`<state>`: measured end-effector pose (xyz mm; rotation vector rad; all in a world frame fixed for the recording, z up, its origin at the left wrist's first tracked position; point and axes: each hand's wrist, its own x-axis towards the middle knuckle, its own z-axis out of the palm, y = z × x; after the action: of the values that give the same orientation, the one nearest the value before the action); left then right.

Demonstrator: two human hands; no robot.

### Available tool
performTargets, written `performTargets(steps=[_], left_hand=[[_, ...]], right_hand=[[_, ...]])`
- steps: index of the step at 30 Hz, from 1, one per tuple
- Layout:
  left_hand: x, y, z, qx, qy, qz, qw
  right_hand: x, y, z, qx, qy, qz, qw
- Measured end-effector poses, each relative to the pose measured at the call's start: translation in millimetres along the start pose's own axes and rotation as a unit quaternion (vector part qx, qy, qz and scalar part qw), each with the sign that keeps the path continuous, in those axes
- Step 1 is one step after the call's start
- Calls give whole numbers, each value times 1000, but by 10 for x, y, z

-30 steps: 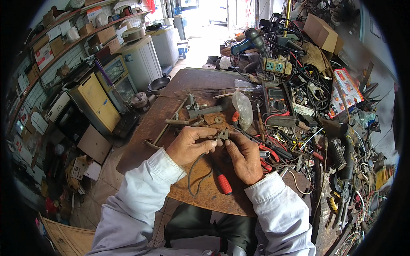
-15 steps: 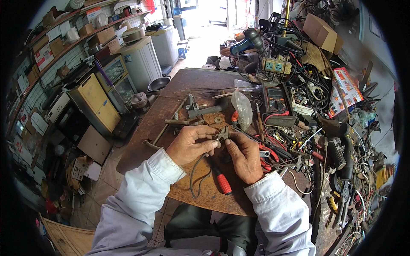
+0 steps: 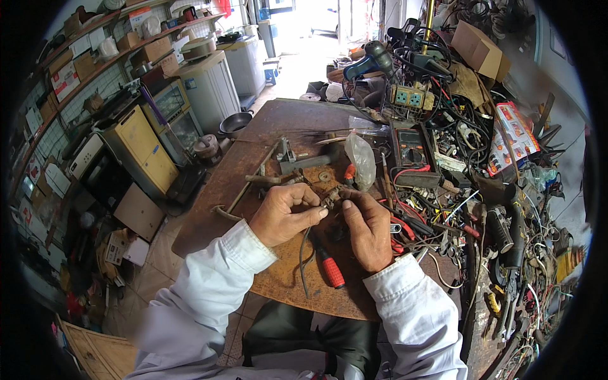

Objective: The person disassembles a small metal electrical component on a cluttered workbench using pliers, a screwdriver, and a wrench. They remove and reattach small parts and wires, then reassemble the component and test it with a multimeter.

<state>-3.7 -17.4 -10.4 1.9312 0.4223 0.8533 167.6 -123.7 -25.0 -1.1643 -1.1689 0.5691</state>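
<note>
Over the wooden table, my left hand (image 3: 285, 214) pinches a thin dark cable (image 3: 305, 269) between thumb and forefinger. The cable hangs below the fingers, and a small bright tip shows at the fingertips. Close beside it on the right, my right hand (image 3: 368, 231) is closed on a small brownish metal part (image 3: 334, 197), held between thumb and fingers. The fingers partly cover this part, so its exact kind is unclear. A screwdriver (image 3: 332, 271) with a red and black handle lies on the table below the hands.
Beyond the hands on the table (image 3: 253, 136) lie a hammer (image 3: 266, 180), a metal bracket (image 3: 286, 152) and a clear plastic bag (image 3: 361, 161). A multimeter (image 3: 411, 149) sits at the right. Tangled cables and tools crowd the right side, with a heat gun (image 3: 373, 58) behind.
The metal part has been turned in my right fingers and shows a different side. My left fingertips have shifted slightly, and the looped cable now hangs straighter.
</note>
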Motion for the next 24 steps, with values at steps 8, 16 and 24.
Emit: performTargets(steps=[8,16,24], left_hand=[[-17,29,86,84,57,27,994],[-62,145,174,129,42,31,990],[-55,30,160,107,16,29,994]], right_hand=[[-5,-8,-7,77,-23,53,995],[43,-37,-19,135,-47,90,986],[61,150,-46,212,-37,130,968]])
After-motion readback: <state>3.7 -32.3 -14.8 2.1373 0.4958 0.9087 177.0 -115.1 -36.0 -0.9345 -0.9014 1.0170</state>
